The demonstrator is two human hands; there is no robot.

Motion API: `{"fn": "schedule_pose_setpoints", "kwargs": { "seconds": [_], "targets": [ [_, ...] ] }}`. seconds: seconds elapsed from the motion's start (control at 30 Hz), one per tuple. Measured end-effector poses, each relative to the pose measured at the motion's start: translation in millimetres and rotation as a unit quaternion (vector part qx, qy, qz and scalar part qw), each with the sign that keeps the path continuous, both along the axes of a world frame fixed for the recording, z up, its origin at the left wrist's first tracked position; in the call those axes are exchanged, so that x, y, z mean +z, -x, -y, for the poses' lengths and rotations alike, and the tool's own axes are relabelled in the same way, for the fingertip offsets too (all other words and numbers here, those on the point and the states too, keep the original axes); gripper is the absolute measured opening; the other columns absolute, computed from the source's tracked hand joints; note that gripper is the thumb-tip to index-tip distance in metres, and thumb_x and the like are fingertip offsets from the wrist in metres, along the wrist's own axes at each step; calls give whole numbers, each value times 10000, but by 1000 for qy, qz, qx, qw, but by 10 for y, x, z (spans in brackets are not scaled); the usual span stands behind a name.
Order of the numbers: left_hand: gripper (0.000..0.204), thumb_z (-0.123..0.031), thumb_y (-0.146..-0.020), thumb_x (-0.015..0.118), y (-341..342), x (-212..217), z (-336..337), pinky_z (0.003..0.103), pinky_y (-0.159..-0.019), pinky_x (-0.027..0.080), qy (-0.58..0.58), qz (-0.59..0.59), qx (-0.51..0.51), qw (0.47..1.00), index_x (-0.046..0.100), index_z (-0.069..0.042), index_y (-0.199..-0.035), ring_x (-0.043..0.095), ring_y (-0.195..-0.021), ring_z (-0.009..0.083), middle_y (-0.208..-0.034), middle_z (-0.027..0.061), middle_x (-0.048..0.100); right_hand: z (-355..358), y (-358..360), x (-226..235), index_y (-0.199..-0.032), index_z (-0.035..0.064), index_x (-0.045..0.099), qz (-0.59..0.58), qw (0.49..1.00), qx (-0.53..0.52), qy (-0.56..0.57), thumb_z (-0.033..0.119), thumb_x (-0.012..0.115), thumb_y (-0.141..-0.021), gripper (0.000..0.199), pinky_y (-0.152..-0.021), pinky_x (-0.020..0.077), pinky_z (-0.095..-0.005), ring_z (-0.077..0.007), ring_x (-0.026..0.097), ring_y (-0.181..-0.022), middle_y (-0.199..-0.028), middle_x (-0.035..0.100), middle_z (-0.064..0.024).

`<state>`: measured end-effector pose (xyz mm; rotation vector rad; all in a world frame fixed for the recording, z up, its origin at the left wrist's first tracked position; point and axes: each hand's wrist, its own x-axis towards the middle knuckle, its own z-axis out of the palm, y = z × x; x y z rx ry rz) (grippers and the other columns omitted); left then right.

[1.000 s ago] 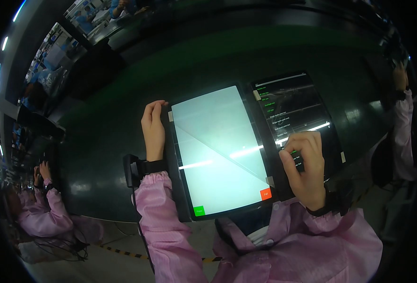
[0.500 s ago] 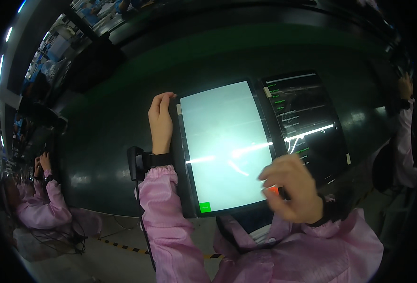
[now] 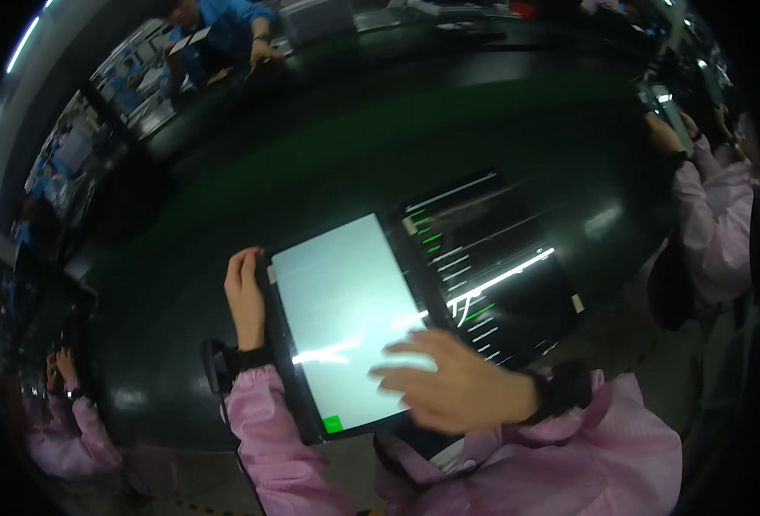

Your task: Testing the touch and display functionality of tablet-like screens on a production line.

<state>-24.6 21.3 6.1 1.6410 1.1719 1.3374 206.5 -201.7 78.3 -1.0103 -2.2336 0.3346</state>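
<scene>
A large tablet point(image 3: 346, 301) with a bright, nearly white screen lies at a slant on the dark green table. A green square point(image 3: 333, 424) shows in its lower left corner. My left hand point(image 3: 244, 297) rests along its left side, fingers loosely curved and their tips by the upper left edge, near a small pale tab point(image 3: 271, 274). Over the lower right of the screen, my right hand point(image 3: 453, 383) has its fingers apart and holds nothing; it is blurred, and I cannot tell whether it touches the glass. It covers the screen's lower right corner.
Close to the right of the tablet lies a second tablet point(image 3: 517, 284), dark, with green and white text lines. Co-workers in pink sit at left point(image 3: 70, 439) and right point(image 3: 711, 215). Across the table is a person in blue point(image 3: 225, 39). The table point(image 3: 165, 344) reflects lights.
My right hand has moved left over the screen, its fingers now more spread, hiding the orange-red patch in the corner. The view has shifted; tablets and left hand appear lower and further left.
</scene>
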Motion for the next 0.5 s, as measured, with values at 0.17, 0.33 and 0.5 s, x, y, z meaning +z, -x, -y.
{"fn": "schedule_pose_setpoints", "kwargs": {
  "seconds": [0.17, 0.33, 0.5],
  "targets": [
    [199, -158, -923, 499, 5, 176, 162, 236, -781, 418, 40, 6, 55, 998, 582, -34, -1055, 550, -958, 114, -1032, 39, 595, -199, -903, 134, -1091, 28, 546, -64, 966, -250, 19, 27, 552, -769, 322, -956, 395, -425, -363, 461, -1144, -1140, 526, -193],
    [202, 40, -826, 446, 113, 503, 792, 300, -858, 427, -121, -163, 33, 979, 548, 24, -999, 579, -956, 218, -985, 132, 601, -228, -1370, 159, -1152, 70, 538, 15, 966, -249, 61, 48, 543, -804, 349, -1002, 346, -410, -383, 355, -1241, -1313, 398, -213],
    [281, 95, -774, 455, 100, 533, 1172, 348, -842, 433, -118, -235, -22, 965, 542, 5, -1025, 573, -944, 279, -992, 124, 606, -223, -1404, 95, -1080, 22, 538, 8, 963, -261, 70, 60, 512, -797, 287, -1003, 325, -449, -370, 340, -1246, -1154, 526, -194]
  ]
}}
